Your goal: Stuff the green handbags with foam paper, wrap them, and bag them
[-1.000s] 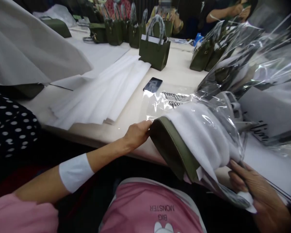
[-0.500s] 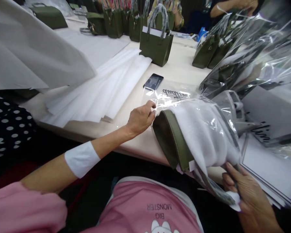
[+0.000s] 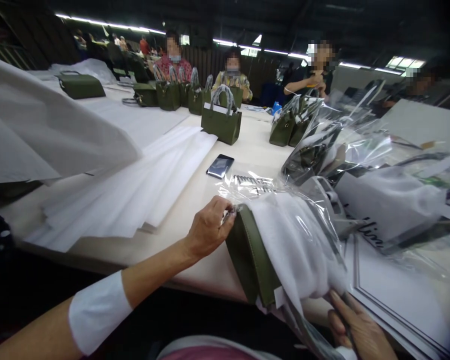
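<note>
An olive-green handbag [image 3: 243,257] lies tilted at the table's front edge, partly wrapped in a soft white sheet [image 3: 285,235]. Clear plastic bag [image 3: 255,185] with dark lettering reaches over its far side. My left hand [image 3: 210,227] is pinched on the plastic bag's edge, beside the handbag's upper corner. At the lower right, my right hand [image 3: 363,325] grips the handbag's near end, with the thumb on the white sheet. The film-wrapped handle [image 3: 303,330] hangs down next to those fingers, which are partly hidden.
A phone [image 3: 220,166] lies beyond my left hand. White sheets [image 3: 135,195] fan out to the left. Another green handbag [image 3: 221,122] stands behind, with several more farther back. Plastic-covered bags [image 3: 390,200] and flat white boards [image 3: 397,295] crowd the right. People sit or stand across the table.
My view has tilted up, so the room and people behind the table now show. My left fingers have closed at the plastic bag's edge near the handbag's corner. The right hand keeps its grip.
</note>
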`<state>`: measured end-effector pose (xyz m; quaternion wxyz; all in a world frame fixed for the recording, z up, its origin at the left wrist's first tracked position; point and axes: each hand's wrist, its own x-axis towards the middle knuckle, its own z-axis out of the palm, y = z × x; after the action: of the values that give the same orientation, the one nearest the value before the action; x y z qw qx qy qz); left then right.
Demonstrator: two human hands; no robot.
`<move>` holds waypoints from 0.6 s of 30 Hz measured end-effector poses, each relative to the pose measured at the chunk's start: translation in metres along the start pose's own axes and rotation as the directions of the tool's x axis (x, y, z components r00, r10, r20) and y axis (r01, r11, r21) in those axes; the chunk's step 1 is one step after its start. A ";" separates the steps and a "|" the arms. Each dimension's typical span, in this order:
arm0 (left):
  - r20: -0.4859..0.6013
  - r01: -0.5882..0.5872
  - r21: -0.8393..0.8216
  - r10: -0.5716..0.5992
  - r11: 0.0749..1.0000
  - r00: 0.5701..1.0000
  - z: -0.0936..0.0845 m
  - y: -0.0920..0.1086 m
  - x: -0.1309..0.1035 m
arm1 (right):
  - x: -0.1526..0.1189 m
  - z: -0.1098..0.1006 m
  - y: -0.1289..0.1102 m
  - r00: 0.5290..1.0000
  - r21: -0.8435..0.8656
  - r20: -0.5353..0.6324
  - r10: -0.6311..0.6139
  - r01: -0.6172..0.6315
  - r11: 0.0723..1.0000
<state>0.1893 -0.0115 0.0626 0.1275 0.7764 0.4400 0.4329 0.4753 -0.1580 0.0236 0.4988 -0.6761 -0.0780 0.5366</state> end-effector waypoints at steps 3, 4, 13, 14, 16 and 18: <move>0.049 -0.056 0.093 0.052 0.994 0.997 0.006 -0.003 0.018 | -0.002 0.003 -0.003 0.999 -0.009 0.013 0.036 -0.036 0.999; 0.063 -0.098 0.121 0.091 0.988 0.994 0.007 -0.002 0.024 | -0.002 0.003 -0.004 0.999 -0.004 0.020 0.051 -0.051 0.999; 0.129 -0.771 0.137 0.761 0.622 0.636 -0.006 0.046 0.002 | 0.003 0.008 0.003 0.999 0.085 0.027 0.021 -0.023 0.996; 0.085 -0.744 0.116 0.740 0.658 0.667 -0.004 0.045 -0.004 | 0.004 0.009 0.006 0.999 0.107 0.044 0.014 -0.018 0.994; -0.109 -0.578 0.104 0.587 0.809 0.802 0.003 0.035 -0.014 | 0.007 0.014 0.011 0.996 0.138 0.088 0.006 -0.018 0.990; -0.305 -0.325 0.074 0.332 0.943 0.893 0.013 0.019 -0.017 | 0.010 0.018 0.017 0.993 0.141 0.120 -0.013 -0.004 0.990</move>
<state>0.2066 -0.0337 0.0564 -0.0268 0.7622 0.3216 0.5612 0.4574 -0.1492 0.0055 0.5410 -0.6051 -0.0713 0.5797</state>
